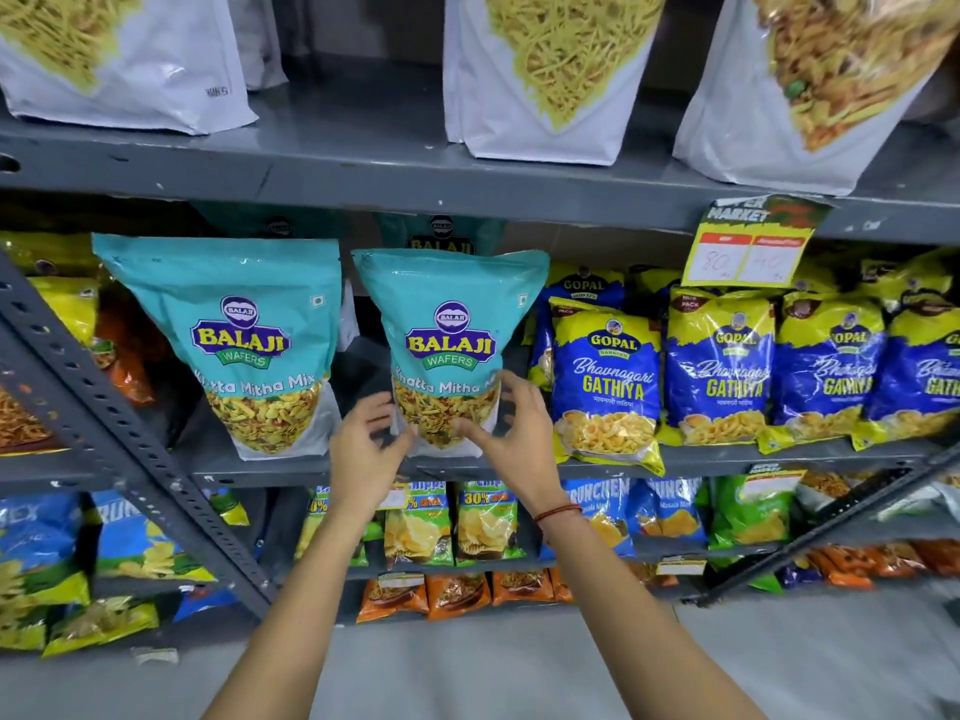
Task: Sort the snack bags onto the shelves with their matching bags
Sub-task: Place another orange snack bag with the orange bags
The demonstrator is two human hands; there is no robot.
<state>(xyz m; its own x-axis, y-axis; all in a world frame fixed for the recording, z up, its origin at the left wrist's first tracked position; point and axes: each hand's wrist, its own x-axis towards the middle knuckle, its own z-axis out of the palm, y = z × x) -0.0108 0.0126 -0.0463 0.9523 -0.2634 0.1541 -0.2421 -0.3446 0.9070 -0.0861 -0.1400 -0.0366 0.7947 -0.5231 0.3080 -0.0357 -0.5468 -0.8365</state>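
Head cam: teal Balaji bag stands upright on the middle grey metal shelf, w/ both hands at its base. Left hand sits at the lower left corner, fingers loosely curled, thumb touching the bag edge. Right hand is spread open at the lower right, fingertips on or just off the bag, can't tell which. Bag is glossy plastic, clear window showing yellow mix. A matching teal bag stands just left. Blue/yellow Gopal Gathiya packs sit right.
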